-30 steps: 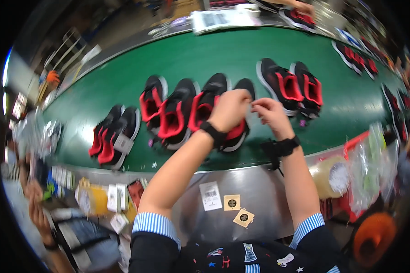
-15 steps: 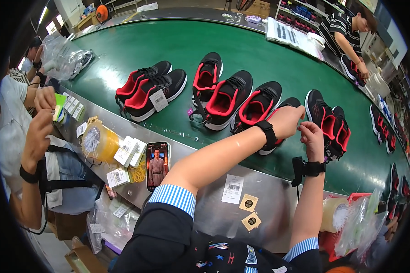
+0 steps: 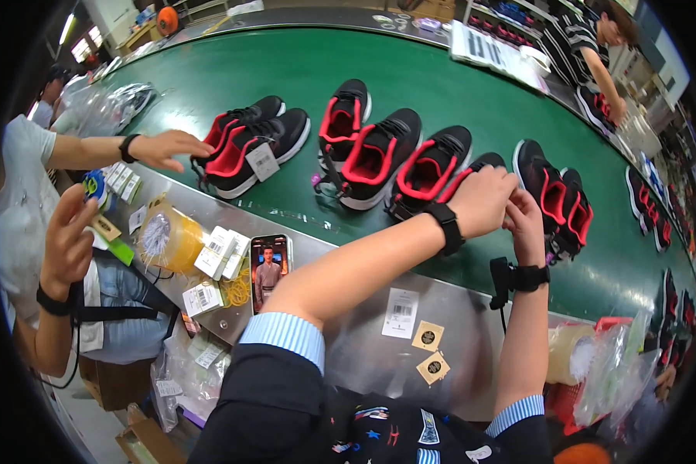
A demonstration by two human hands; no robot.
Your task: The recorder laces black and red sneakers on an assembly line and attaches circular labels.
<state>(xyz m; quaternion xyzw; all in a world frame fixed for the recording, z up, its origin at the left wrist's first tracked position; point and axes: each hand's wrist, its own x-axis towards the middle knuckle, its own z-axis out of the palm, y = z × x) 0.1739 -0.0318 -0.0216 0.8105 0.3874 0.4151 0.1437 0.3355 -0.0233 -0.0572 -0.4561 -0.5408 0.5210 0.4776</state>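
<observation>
Black-and-red shoe sits partly behind the left hand, near the right hand; whether either grip is clamped, I cannot tell.

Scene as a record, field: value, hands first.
left hand: beside right hand, at a partly hidden black-and-red shoe
right hand: fingertips close to the left hand; anything held is too hidden to tell
tagged shoes: on green surface, white tag showing
metal ledge: white label, two tan cards, phone with lit screen
</observation>
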